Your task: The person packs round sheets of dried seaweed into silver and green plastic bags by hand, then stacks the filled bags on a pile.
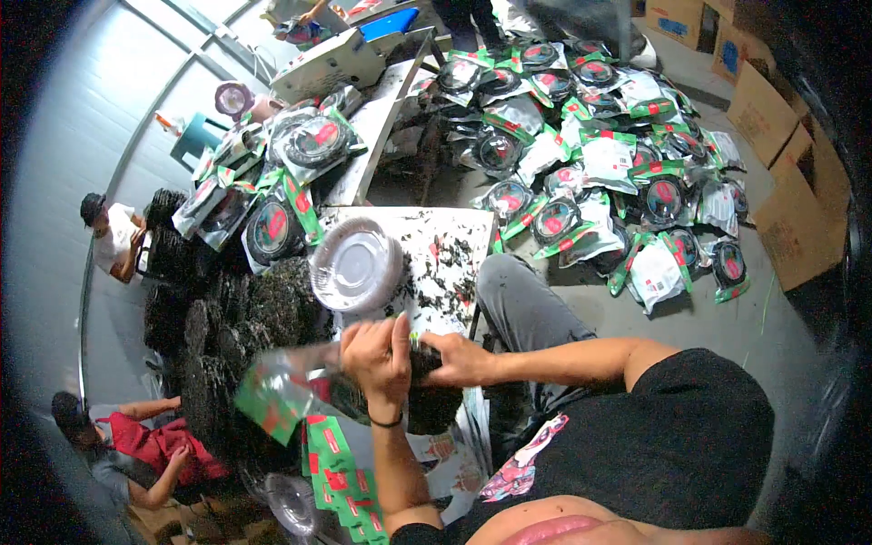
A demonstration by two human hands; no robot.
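Note:
My left hand [377, 363], with a dark band at the wrist, is closed in a fist on a clear plastic bag [272, 395] with a green printed end. The bag is smeared by motion and stretches to the left. Just right of it, my right hand [459, 360] has its fingers and thumb closed around the edge of a dark, round seaweed cake [434, 400], partly hidden by the hands. Beyond my hands, a stack of clear round plastic trays [359, 263] stands on the white table [445, 222], which is strewn with dark crumbs.
Dark seaweed cakes [213, 354] are piled at left. Green bags [341, 477] lie below my left forearm. Filled packs [313, 141] sit on the far table; many more [590, 163] heap on the floor. Cardboard boxes [795, 200] stand right. Two co-workers [150, 445] [118, 236] are at left.

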